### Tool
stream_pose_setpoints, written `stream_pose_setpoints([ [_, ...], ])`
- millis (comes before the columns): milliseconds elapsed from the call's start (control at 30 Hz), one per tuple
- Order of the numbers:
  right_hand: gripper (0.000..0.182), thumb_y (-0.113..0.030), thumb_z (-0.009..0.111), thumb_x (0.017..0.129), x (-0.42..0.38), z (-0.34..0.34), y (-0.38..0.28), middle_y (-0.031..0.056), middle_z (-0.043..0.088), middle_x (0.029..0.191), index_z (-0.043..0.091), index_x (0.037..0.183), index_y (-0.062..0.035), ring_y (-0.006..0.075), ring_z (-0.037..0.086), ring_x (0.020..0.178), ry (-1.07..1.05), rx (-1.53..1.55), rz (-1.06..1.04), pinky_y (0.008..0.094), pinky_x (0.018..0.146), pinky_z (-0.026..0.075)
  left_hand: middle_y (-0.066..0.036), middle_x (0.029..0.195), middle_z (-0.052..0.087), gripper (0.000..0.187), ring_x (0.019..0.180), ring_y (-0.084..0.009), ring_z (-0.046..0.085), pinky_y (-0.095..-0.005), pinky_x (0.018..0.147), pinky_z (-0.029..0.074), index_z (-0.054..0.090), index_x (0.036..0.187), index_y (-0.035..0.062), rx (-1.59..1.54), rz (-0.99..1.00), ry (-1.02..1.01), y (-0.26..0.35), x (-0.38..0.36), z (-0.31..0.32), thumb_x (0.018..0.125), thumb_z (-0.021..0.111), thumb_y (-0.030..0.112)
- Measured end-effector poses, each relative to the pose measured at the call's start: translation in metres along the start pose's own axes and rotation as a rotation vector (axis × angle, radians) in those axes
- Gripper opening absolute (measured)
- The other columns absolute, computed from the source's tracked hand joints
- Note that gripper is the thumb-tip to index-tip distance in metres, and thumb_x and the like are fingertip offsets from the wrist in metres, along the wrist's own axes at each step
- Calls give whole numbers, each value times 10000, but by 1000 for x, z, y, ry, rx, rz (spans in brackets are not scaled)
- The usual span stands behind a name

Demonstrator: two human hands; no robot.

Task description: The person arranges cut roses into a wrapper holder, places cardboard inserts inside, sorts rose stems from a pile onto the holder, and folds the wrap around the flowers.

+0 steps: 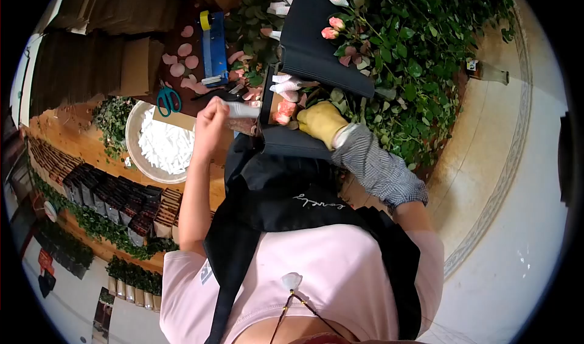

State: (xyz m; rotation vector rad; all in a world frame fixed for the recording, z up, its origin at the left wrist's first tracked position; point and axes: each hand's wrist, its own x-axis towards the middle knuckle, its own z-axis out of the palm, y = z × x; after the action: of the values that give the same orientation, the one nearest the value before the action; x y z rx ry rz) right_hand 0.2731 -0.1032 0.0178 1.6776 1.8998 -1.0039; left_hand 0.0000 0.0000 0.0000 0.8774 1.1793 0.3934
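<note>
My left hand (210, 123) is bare and closed on a white foam net sleeve (243, 109), which points toward the roses. In a yellow glove, my right hand (322, 123) is curled closed beside coral-pink roses (284, 111); it appears to grip their stems, though its fingers partly hide them. These blooms lie over a dark, padded trough-like stand (298, 144) in front of my apron. Just above them, roses wrapped in white netting (286, 85) rest against the stand. Two more pink roses (331, 28) lie on its dark upper panel (310, 39).
A round basin (131, 138) of white foam sleeves stands at left. Teal scissors (168, 100), a blue tool (213, 49) with yellow tape, and loose petals (184, 50) are nearby. Leafy stems (420, 58) cover the right side. Cardboard (85, 70) is stacked at upper left.
</note>
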Motion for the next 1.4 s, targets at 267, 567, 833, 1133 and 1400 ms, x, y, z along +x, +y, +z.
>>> stream_pose_setpoints([
  [267,316,-349,698,876,-10,-17,7,137,724,895,700,986,-53,324,693,854,378,64,139,451,746,543,-143,763,630,228,696,-288,641,-404,616,491,599,943,33,675,392,-24,-18,34,81,934,687,243],
  [567,401,-442,671,887,5,-17,21,129,723,971,714,1034,-71,319,687,930,246,79,229,451,812,543,-162,811,645,180,772,-376,653,-443,649,518,654,866,47,793,600,84,10,38,74,861,688,224],
  [833,366,-408,656,901,14,-11,23,144,719,988,709,1069,-88,331,680,949,214,93,287,460,819,534,-177,774,627,155,730,-355,667,-411,657,526,672,836,14,464,575,213,-7,41,89,878,624,155],
  [1133,351,-241,675,917,-53,-49,9,132,699,898,670,1248,-127,315,667,851,455,721,-75,429,767,530,-227,935,666,514,904,-427,649,-431,764,515,551,1090,15,503,441,-144,-12,48,89,865,743,436],
  [1400,339,-207,666,860,-5,-25,11,155,714,951,674,1191,-133,331,690,870,582,177,255,462,792,546,-190,832,694,279,728,-354,681,-414,656,517,701,999,3,500,564,-167,5,46,113,960,654,275],
])
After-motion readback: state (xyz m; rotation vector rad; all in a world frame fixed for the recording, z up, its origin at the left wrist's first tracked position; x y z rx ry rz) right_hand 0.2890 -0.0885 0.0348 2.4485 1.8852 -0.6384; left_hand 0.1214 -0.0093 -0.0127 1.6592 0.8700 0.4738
